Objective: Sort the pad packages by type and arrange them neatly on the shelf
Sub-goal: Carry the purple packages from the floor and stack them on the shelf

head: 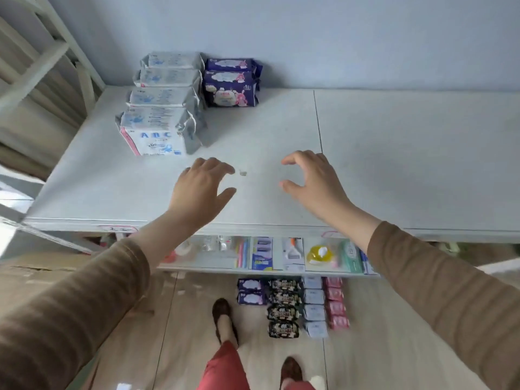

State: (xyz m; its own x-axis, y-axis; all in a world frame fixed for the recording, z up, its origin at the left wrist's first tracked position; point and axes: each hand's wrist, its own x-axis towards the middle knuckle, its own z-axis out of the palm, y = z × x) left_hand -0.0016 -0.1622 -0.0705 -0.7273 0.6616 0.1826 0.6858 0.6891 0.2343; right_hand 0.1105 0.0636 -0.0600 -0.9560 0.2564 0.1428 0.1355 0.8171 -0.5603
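– What sits on the shelf?
– Four white packages in a row at back left, two purple packages beside them.
– The hands?
– Left hand and right hand hover empty, fingers loosely spread.

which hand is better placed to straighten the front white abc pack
Left. The left hand hovers open just in front of the front ABC pack at the shelf's left side; the right hand is farther off, across the shelf's middle.
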